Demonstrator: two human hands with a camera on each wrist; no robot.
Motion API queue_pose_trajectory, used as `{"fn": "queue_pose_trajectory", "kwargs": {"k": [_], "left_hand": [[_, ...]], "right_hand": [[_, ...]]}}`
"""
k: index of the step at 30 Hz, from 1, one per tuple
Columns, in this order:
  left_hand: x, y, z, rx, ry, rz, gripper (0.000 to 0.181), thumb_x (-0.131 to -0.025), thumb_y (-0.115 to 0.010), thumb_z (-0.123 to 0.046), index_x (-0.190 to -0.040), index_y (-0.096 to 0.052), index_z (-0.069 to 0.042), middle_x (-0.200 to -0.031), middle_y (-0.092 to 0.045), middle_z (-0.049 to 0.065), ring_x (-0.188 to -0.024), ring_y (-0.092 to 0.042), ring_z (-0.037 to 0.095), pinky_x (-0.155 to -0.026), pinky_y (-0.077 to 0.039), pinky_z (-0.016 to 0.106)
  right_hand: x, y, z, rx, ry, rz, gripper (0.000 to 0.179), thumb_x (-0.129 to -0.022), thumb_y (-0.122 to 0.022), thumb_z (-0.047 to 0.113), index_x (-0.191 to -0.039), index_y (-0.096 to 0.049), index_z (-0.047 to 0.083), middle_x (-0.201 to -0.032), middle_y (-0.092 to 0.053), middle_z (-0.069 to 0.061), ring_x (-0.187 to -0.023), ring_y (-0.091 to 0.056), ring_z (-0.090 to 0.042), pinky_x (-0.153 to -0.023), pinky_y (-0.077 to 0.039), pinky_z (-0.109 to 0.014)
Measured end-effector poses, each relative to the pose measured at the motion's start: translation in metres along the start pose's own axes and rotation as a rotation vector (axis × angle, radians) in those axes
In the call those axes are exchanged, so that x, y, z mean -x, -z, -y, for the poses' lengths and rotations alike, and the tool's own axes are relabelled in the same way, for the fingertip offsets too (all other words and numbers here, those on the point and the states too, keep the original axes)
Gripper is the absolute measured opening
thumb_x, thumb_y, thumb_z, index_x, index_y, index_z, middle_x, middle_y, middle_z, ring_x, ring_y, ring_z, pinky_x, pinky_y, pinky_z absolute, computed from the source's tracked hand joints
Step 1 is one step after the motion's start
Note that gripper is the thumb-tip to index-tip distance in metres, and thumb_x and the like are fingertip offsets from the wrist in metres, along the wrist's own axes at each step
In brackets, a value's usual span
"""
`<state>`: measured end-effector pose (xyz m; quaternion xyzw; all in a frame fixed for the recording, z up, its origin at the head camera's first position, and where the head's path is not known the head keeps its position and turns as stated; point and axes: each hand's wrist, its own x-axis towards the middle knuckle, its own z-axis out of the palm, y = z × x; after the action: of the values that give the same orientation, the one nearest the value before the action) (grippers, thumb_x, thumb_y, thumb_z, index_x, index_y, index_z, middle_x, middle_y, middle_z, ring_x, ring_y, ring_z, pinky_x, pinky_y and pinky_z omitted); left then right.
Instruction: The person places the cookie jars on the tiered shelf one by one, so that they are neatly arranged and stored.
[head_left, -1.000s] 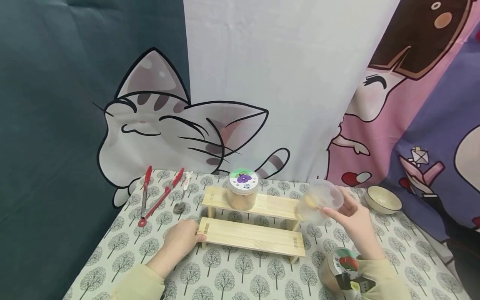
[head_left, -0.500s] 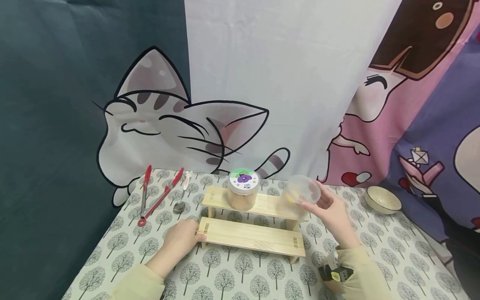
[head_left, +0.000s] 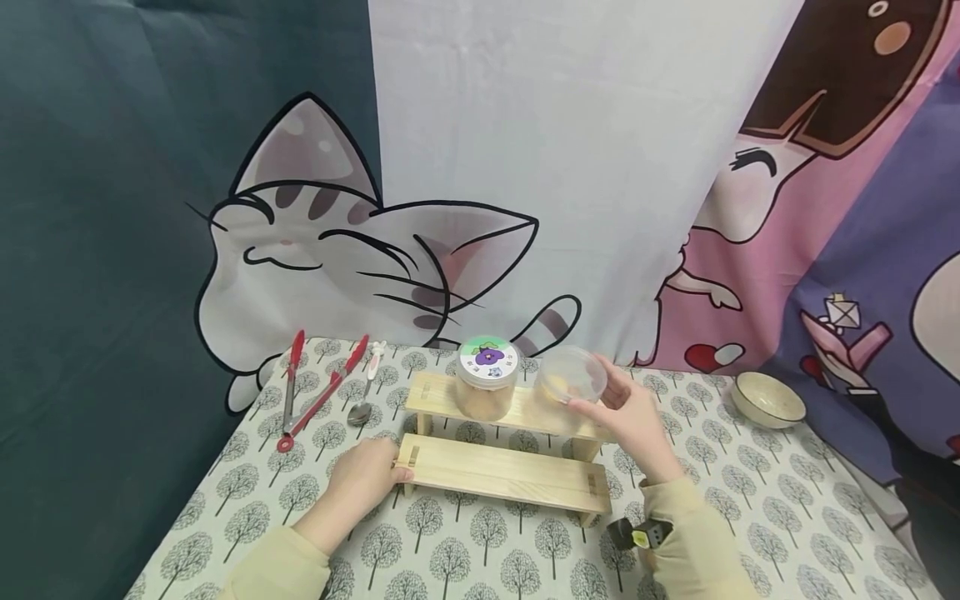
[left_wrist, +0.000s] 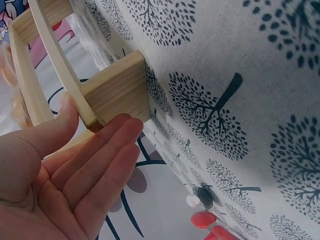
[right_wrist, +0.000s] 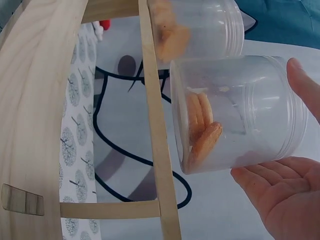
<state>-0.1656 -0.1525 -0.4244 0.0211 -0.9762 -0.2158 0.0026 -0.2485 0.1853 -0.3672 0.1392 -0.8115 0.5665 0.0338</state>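
My right hand (head_left: 626,417) grips a clear plastic jar (right_wrist: 230,115) by its sides near the threaded rim. Several round orange-brown biscuits (right_wrist: 200,117) lie in its bottom. The jar is at the upper tier of a two-step wooden rack (head_left: 510,475), right of a second jar (head_left: 483,387) whose lid bears a purple picture. Whether its base touches the board, I cannot tell. My left hand (head_left: 363,475) holds the left end of the lower tier; in the left wrist view the thumb presses one face of the board (left_wrist: 75,90) and the fingers lie at the other side.
Red-tipped tongs (head_left: 318,400) and a spoon (head_left: 363,400) lie left of the rack. A cream bowl (head_left: 767,400) stands at the back right. Beneath everything is a tree-print cloth (head_left: 450,567), with a cartoon curtain (head_left: 480,167) behind.
My right hand has carried the clear jar leftward along the upper tier, nearer the lidded jar. My right sleeve now mostly hides the tomato-picture jar at the front. The left hand stays put.
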Motion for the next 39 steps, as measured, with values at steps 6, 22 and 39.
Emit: {"fn": "queue_pose_trajectory", "kwargs": {"k": [6,22,39], "left_hand": [[0.000,0.000,-0.001,0.004,0.000,0.003,0.026,-0.073,-0.078,-0.029,-0.071,-0.060,-0.009,-0.057,-0.048,-0.001,-0.051,-0.043,0.014,-0.048,-0.035,0.028],[0.001,0.000,-0.003,-0.035,-0.010,0.009,0.027,-0.075,-0.076,-0.030,-0.069,-0.060,-0.009,-0.056,-0.047,-0.001,-0.049,-0.042,0.014,-0.046,-0.034,0.028],[0.001,0.001,-0.003,-0.054,-0.018,0.017,0.028,-0.076,-0.075,-0.031,-0.070,-0.059,-0.009,-0.056,-0.047,0.000,-0.050,-0.042,0.015,-0.046,-0.034,0.028]], "right_hand": [[-0.003,0.001,-0.003,0.041,-0.012,0.006,0.088,-0.074,-0.082,0.029,-0.146,-0.034,0.013,-0.141,-0.048,-0.012,-0.126,-0.050,-0.023,-0.097,-0.040,-0.021],[-0.007,-0.001,-0.004,0.021,-0.015,0.027,0.088,-0.079,-0.079,0.021,-0.148,-0.026,0.007,-0.147,-0.037,-0.017,-0.131,-0.044,-0.029,-0.100,-0.036,-0.021],[0.012,0.009,-0.011,0.010,0.042,0.040,0.082,-0.084,-0.073,0.012,-0.147,-0.023,-0.001,-0.152,-0.026,-0.019,-0.138,-0.032,-0.031,-0.103,-0.031,-0.020]]}}
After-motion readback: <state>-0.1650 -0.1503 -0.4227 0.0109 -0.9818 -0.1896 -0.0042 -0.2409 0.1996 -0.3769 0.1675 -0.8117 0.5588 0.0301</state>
